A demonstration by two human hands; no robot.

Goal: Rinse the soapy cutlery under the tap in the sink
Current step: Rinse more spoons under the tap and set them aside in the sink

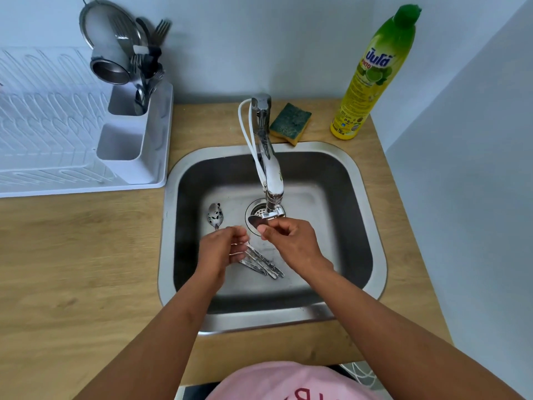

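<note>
Steel spoon [255, 221] (bowl leftward) under tap [274, 180], right hand [291, 241] pinching

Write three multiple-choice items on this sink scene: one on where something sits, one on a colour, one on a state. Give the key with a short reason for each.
1. Where does the sponge lie?
A. In the sink basin
B. On the counter behind the sink, right of the tap
C. In the drying rack

2. What colour is the cap of the dish soap bottle?
A. Red
B. White
C. Green

3. What is the right hand doing?
A. Holding a spoon up at the tap spout
B. Resting flat on the counter
C. Squeezing the sponge

Key: 1 B, it sits on the wood between the tap and the bottle. 2 C, the cap is green above a yellow body. 3 A, the fingers pinch the spoon with its bowl just under the spout, over the sink.
</note>
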